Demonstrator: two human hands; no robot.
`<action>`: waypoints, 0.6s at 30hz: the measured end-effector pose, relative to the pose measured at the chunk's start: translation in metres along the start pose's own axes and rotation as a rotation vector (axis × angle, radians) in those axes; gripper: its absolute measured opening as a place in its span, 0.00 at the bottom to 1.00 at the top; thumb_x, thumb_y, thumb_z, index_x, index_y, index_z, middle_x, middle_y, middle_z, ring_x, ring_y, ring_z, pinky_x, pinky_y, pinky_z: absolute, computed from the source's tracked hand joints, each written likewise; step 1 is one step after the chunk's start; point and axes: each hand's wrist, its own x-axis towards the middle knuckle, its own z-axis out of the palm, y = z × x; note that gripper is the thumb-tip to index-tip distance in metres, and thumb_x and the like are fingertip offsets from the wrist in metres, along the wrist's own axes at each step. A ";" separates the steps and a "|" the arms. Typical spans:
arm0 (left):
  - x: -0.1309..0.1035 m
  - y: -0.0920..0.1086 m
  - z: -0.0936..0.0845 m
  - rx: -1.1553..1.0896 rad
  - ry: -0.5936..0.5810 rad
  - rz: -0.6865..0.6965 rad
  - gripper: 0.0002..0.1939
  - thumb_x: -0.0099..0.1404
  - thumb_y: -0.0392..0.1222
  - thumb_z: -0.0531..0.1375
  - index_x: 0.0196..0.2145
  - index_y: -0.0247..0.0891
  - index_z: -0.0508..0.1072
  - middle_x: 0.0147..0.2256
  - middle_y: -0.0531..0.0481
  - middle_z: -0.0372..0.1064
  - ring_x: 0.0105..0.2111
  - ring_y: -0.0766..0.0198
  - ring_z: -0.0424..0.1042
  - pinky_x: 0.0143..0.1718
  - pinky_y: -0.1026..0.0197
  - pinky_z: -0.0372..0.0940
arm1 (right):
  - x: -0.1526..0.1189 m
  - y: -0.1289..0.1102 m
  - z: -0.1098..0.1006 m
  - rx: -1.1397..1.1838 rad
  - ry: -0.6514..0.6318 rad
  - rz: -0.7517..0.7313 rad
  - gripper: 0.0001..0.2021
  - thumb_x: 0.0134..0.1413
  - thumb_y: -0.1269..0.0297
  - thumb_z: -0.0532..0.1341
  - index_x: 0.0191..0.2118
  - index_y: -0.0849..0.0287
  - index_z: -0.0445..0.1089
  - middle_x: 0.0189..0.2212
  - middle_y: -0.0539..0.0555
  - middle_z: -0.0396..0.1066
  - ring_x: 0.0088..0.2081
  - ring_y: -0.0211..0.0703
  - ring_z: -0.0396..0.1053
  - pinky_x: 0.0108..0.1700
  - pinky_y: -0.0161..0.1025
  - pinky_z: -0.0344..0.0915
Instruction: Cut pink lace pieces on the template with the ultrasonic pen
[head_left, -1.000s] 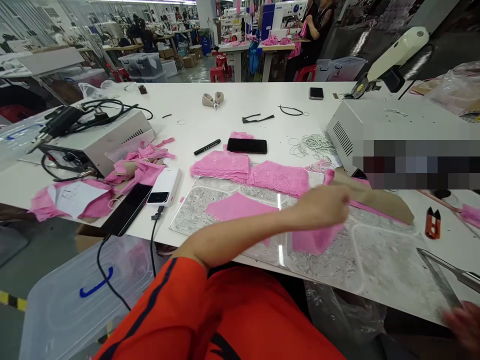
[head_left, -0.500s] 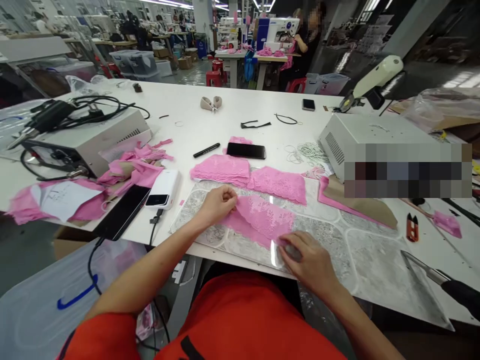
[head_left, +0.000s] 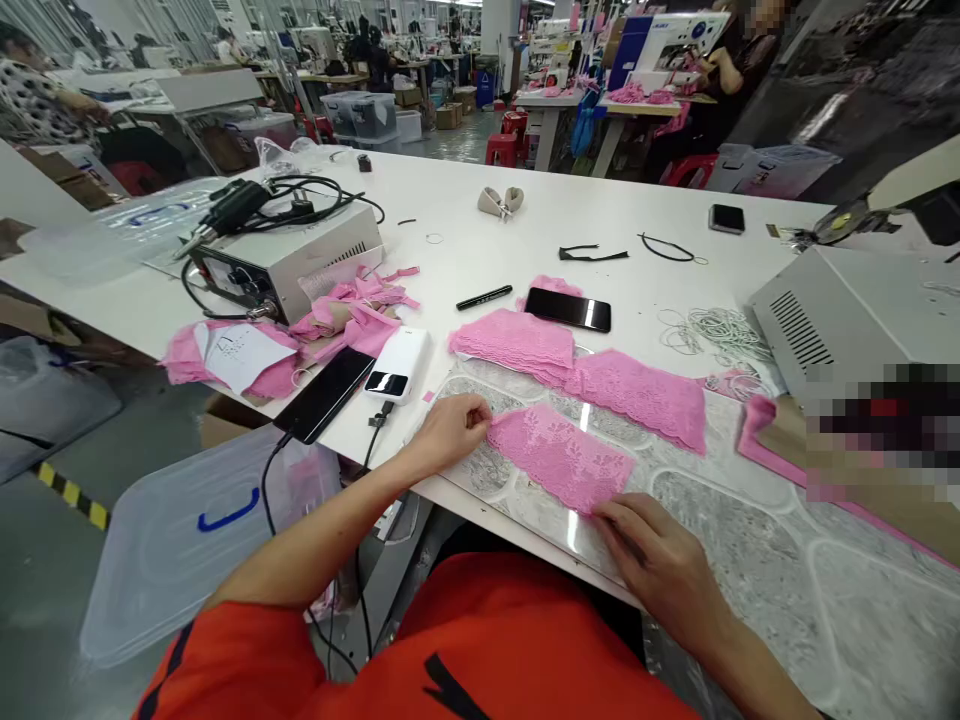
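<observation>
A pink lace piece (head_left: 564,455) lies nearly flat on the grey stone-patterned sheet (head_left: 720,530) at the table's front edge. My left hand (head_left: 455,430) pinches its left corner between thumb and fingertips. At the lower right corner, my right hand (head_left: 656,550) has its thumb and fingers closed on the edge of the lace. Just beyond it lie a stack of pink lace pieces (head_left: 517,345) and, to its right, another lace pile (head_left: 641,398). The undersides of the stacks are hidden.
Behind the stacks are a black phone (head_left: 568,309) and a pen (head_left: 484,298). A white power bank (head_left: 400,365) and a large black phone (head_left: 325,395) stand left. Grey machine boxes (head_left: 292,255) flank the work. A co-worker sits at a sewing machine (head_left: 667,50).
The lace, folded over itself before, now lies spread in one layer. My right fingers have closed at its lower right corner. The view has turned left.
</observation>
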 end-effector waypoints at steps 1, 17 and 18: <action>-0.001 -0.002 0.001 0.028 0.003 0.013 0.06 0.56 0.28 0.58 0.27 0.36 0.73 0.24 0.55 0.68 0.27 0.67 0.66 0.30 0.65 0.60 | -0.001 0.000 0.001 -0.001 -0.001 -0.008 0.05 0.62 0.72 0.59 0.40 0.56 0.71 0.31 0.51 0.73 0.32 0.38 0.72 0.35 0.34 0.71; 0.008 -0.025 -0.022 0.195 -0.182 0.502 0.09 0.71 0.37 0.56 0.35 0.37 0.75 0.40 0.46 0.70 0.40 0.63 0.71 0.44 0.63 0.67 | 0.009 0.022 -0.013 0.218 -0.254 0.228 0.12 0.66 0.62 0.54 0.32 0.55 0.70 0.27 0.52 0.72 0.27 0.38 0.70 0.28 0.34 0.68; 0.015 -0.021 -0.025 0.200 -0.197 0.511 0.08 0.70 0.36 0.56 0.34 0.37 0.75 0.39 0.47 0.71 0.39 0.64 0.71 0.44 0.64 0.67 | 0.018 0.029 -0.018 0.259 -0.310 0.305 0.14 0.66 0.58 0.53 0.30 0.55 0.70 0.25 0.52 0.71 0.26 0.38 0.68 0.27 0.34 0.66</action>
